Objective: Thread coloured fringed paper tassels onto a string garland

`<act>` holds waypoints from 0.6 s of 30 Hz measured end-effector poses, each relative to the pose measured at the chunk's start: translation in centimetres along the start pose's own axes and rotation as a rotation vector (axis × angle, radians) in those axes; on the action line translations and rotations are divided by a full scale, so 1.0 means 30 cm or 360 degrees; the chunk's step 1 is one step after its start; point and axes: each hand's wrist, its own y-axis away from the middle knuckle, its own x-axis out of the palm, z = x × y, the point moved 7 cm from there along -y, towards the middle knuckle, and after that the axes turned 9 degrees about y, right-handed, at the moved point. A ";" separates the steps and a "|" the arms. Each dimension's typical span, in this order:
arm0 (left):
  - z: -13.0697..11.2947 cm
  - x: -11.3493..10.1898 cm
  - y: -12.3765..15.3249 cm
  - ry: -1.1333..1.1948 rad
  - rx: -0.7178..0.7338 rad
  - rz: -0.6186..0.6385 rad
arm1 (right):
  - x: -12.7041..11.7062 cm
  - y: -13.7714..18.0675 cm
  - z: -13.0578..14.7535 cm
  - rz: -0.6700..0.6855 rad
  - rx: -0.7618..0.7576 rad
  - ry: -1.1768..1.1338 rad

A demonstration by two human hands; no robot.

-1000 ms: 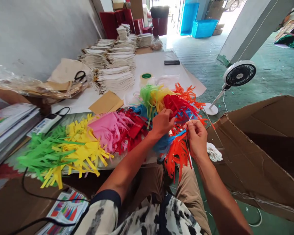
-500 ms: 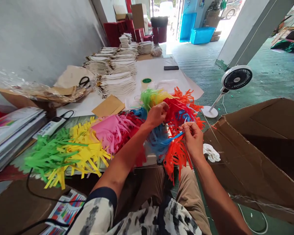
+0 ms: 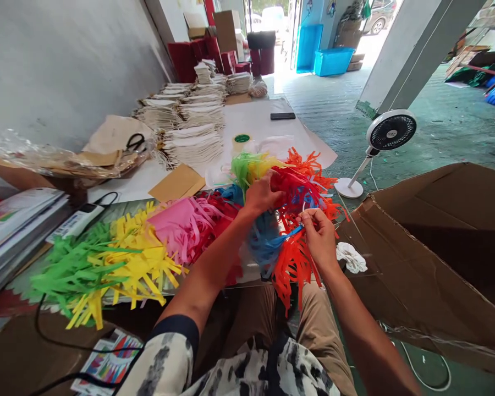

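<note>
The right hand [image 3: 318,237] pinches white string [image 3: 304,207] just below the red fringe [image 3: 291,184]; the left hand [image 3: 260,193], fingers spread, sits at its left edge. Orange fringe [image 3: 292,268] hangs below it. Stringing seems underway, calling next for steady pinching.

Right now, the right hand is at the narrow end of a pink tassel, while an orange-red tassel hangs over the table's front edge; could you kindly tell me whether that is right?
Not quite: the head view shows the right hand at the narrow end of a blue tassel, not a pink one. The orange-red tassel does hang over the table's front edge.
</note>
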 end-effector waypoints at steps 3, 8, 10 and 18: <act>-0.051 -0.088 -0.002 0.0109 0.0082 -0.0076 | -0.007 0.008 0.027 -0.0006 -0.0061 0.0069; -0.164 -0.154 0.037 -0.0183 0.0352 0.0002 | -0.027 -0.002 0.169 -0.0086 -0.0469 0.0275; -0.180 -0.150 0.061 -0.0171 0.0437 0.0093 | -0.009 -0.023 0.219 0.0004 -0.0635 0.0402; -0.114 -0.135 0.145 0.0544 0.0557 0.0175 | 0.081 -0.112 0.142 0.0237 -0.0619 0.0487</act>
